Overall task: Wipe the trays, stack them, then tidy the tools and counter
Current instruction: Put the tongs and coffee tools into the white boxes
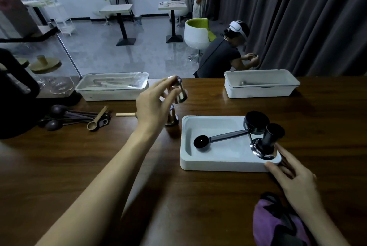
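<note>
- Black measuring spoons (65, 116) and a wooden scoop (97, 121) lie on the desk (79, 166) at the far left, touching one another.
- A lidded white tray (113, 88) stands at the back edge, behind the spoons.
- Left hand (153, 106): raised above the desk. Its fingers (165, 85) are curled round a metal tamper (179, 91), which is held clear of the surface and tilted.
- A second metal tamper (171, 119) stands upright on the desk directly below that hand, just beside the near tray.
- Near white tray (224, 164): open, centre right. It contains a black scoop (216, 139), a black round tamper (256, 122) and a black-handled tamper with a chrome base (266, 143).
- Right hand (296, 180): fingers (286, 153) nearly straight and spread, resting against the near right corner of that tray; nothing is gripped.
- A purple cloth (276, 224) lies under the right forearm.
- An open white tray (260, 86) stands at the back right.
</note>
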